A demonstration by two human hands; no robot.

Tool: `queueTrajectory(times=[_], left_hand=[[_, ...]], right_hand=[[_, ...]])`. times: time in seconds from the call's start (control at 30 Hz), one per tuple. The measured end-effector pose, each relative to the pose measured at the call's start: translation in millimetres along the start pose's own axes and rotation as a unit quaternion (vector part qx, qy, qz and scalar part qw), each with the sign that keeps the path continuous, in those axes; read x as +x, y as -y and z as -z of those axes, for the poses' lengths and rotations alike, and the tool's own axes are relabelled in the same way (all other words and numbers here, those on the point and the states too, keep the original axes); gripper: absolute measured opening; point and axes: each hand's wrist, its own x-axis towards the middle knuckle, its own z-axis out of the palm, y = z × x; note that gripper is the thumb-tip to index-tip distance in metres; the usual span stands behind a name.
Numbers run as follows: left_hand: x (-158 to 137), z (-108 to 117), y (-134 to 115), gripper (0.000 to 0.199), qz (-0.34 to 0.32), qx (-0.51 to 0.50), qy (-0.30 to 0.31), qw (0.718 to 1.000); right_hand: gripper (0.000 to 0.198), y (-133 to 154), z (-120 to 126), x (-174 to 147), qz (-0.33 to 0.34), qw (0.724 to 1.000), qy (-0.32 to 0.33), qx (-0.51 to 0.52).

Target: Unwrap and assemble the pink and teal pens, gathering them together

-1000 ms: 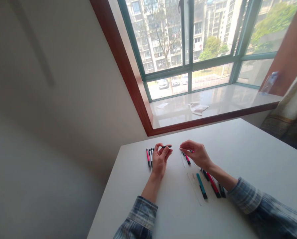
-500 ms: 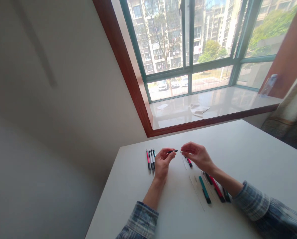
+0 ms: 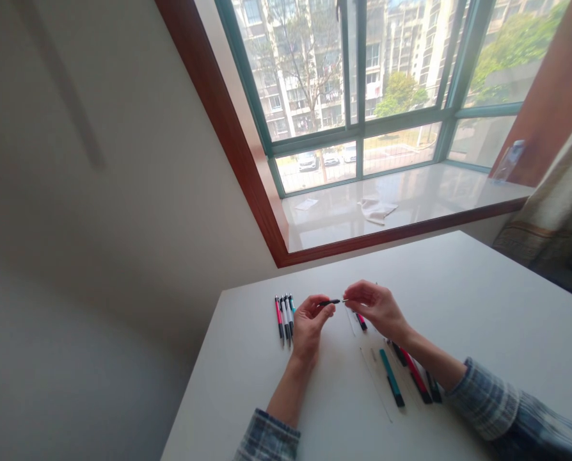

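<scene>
My left hand [image 3: 309,325] pinches a dark pen barrel [image 3: 331,302], its narrow end pointing right. Just across from it, my right hand [image 3: 375,307] is closed on a small metal pen tip [image 3: 345,300]. The two parts almost meet; whether they touch I cannot tell. Left of my left hand lies a row of several pens [image 3: 284,320] with red, white and teal barrels. Under my right hand is a red and black pen piece [image 3: 361,321]. Nearer me lie a teal barrel [image 3: 392,379], a red barrel [image 3: 416,376] and a thin refill [image 3: 376,385].
The white table [image 3: 334,410] meets the wall below a red-brown window frame [image 3: 363,243]. On the sill are a crumpled cloth [image 3: 377,210] and a clear plastic bottle [image 3: 509,162]. A curtain [image 3: 540,221] hangs at the right.
The view has shifted slightly, so everything sits a little further left and the table things lower. Both hands keep their grip, and the barrel and tip remain close together.
</scene>
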Motion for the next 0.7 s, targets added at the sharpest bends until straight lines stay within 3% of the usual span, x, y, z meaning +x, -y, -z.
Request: queueTrajectory(times=[0.7], left_hand=[[4.0,3.2,-0.5,0.024,0.012,0.011,0.021,1.0]], right_hand=[[0.017,1.4,-2.0,4.2,-0.004,1.0,0.012,-0.019]])
